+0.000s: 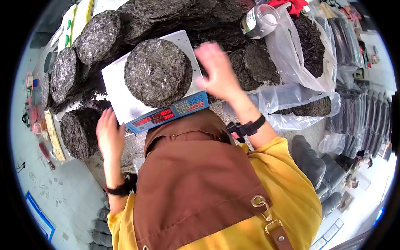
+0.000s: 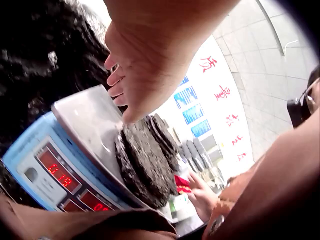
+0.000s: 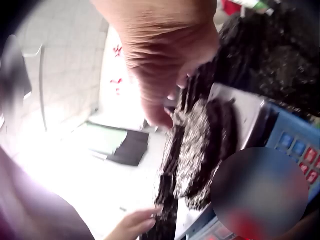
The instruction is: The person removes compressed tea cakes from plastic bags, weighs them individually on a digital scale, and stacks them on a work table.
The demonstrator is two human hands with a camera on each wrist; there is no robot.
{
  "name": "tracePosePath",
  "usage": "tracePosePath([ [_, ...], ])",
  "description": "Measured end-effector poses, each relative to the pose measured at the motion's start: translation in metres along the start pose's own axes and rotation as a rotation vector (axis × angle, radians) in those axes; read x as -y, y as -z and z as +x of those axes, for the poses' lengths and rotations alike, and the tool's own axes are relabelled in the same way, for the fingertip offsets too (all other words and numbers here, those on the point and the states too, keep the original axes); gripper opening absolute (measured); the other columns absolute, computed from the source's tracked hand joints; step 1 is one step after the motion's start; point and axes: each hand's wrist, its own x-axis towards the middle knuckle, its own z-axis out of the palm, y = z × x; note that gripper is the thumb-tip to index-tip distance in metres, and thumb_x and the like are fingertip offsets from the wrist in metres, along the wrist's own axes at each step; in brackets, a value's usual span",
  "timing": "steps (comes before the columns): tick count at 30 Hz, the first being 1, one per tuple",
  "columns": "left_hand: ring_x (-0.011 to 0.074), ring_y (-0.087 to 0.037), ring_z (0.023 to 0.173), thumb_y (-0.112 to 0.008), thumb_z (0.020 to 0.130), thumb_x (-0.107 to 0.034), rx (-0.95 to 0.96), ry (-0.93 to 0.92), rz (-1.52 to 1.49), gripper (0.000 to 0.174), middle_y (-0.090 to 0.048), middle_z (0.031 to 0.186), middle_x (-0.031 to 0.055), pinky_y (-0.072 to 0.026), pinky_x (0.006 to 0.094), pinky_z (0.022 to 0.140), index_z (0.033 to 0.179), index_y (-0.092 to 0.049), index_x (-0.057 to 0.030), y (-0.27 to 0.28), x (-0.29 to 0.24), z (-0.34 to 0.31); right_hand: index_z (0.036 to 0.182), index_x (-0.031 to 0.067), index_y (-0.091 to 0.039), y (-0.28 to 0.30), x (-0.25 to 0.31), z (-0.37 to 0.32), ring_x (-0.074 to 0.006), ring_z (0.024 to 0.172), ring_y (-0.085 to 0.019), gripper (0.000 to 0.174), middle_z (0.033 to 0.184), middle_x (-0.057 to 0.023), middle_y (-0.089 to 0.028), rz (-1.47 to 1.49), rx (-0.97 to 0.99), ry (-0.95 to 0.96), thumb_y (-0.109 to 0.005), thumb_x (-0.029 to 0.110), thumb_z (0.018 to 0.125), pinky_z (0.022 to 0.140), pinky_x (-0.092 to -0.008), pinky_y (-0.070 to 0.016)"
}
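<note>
A round, dark cake of dried seaweed [image 1: 158,73] lies on the pan [image 1: 116,83] of a blue digital scale [image 1: 187,105], whose red figures are lit. At the scale's near left corner is my left hand [image 1: 110,135], fingers straight and holding nothing. My right hand [image 1: 216,71] is beside the pan's right edge, slightly blurred, with its fingers extended. In the left wrist view, the left palm [image 2: 150,65] hangs over the pan's edge near a thick stack of seaweed [image 2: 150,162]. The right wrist view has the right hand [image 3: 170,60] close over the seaweed's edge.
More seaweed cakes [image 1: 100,37] are piled behind and left of the scale. At the back right stands a clear plastic jar [image 1: 260,21], near a plastic bag [image 1: 287,54] with seaweed. Another bagged cake [image 1: 312,107] lies to the right, with stacked dark packs [image 1: 358,121] beyond.
</note>
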Motion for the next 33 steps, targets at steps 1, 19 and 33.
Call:
tracePosePath([
  [1, 0.0301, -0.044, 0.12, -0.065, 0.075, -0.013, -0.043, 0.055, 0.009, 0.041, -0.052, 0.123, 0.0151, -0.0316, 0.0405, 0.102, 0.113, -0.056, -0.0005, -0.001, 0.018, -0.012, 0.119, 0.0015, -0.047, 0.012, -0.028, -0.004, -0.035, 0.12, -0.037, 0.063, 0.125, -0.0193, -0.043, -0.011, -0.084, -0.148, -0.066, 0.018, 0.062, 0.098, -0.048, -0.0328],
  [19, 0.0334, -0.03, 0.129, -0.052, 0.088, -0.039, -0.067, 0.518, 0.071, 0.064, -0.033, 0.139, 0.0214, -0.0274, 0.038, 0.105, 0.135, -0.033, -0.001, -0.023, 0.173, -0.085, 0.125, 0.0031, -0.044, 0.031, 0.004, -0.028, -0.0257, 0.107, -0.054, 0.047, 0.118, -0.011, -0.055, 0.991, -0.493, -0.576, -0.052, -0.003, 0.079, 0.093, -0.0388, -0.044],
  [33, 0.0287, -0.046, 0.119, -0.057, 0.085, -0.015, -0.441, 0.12, -0.425, 0.045, -0.049, 0.127, 0.0152, -0.0354, 0.0356, 0.099, 0.126, -0.045, -0.0009, 0.034, 0.116, -0.026, 0.133, 0.0025, -0.037, 0.024, 0.018, -0.045, -0.0248, 0.124, -0.04, 0.06, 0.137, -0.0142, -0.038, 0.374, -0.15, -0.362, -0.062, 0.006, 0.078, 0.102, -0.0363, -0.0332],
])
